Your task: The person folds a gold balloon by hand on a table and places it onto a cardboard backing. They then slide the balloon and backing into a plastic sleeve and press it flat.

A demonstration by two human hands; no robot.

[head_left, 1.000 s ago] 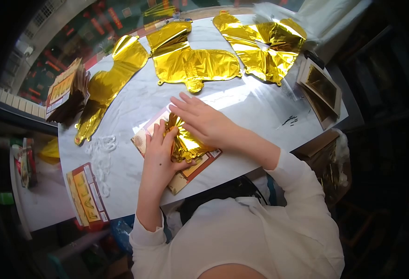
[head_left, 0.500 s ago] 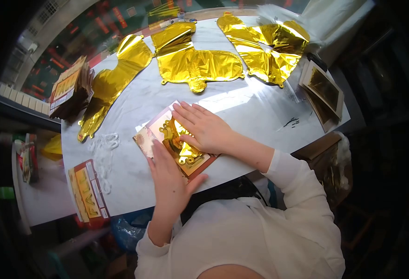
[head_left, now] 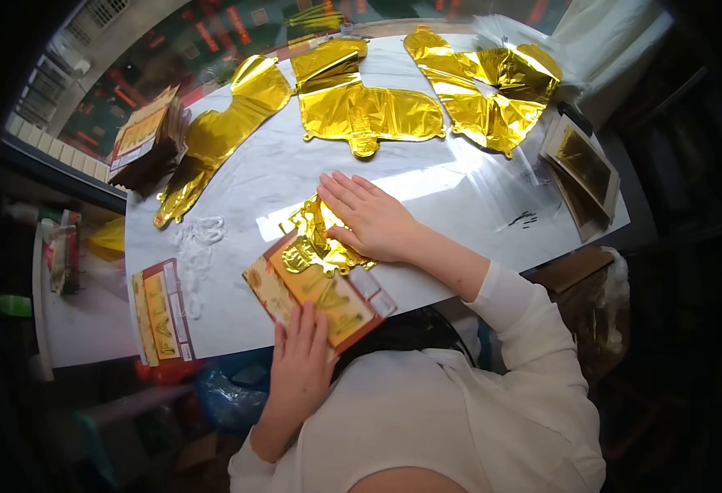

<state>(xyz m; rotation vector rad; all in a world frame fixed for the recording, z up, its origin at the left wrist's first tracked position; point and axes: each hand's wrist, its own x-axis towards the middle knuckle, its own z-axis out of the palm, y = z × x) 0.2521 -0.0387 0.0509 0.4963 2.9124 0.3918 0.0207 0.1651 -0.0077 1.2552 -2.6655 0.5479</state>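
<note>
My right hand (head_left: 369, 218) lies flat, fingers stretched out, on a crumpled bundle of gold foil balloons (head_left: 307, 251) at the table's middle. Below it, my left hand (head_left: 303, 349) holds the near side of a printed packaging card (head_left: 336, 308). Its fingers lie along the card's top face, and its thumb is hidden. The card has gold lettering, a red-brown border and white label panels. Its upper part touches the foil bundle, and its lower corner reaches past the table's front edge.
Flat gold foil balloons (head_left: 369, 115) lie across the back of the marble-patterned table (head_left: 254, 181). A stack of cards (head_left: 147, 135) stands at left, near white string (head_left: 199, 246) and another card (head_left: 163, 316). More packages (head_left: 583, 164) and small dark strips (head_left: 523, 220) lie at right.
My left hand has drawn the card toward my body, out from under much of the foil bundle. My right hand stays flat on the bundle. The whole view has shifted slightly.
</note>
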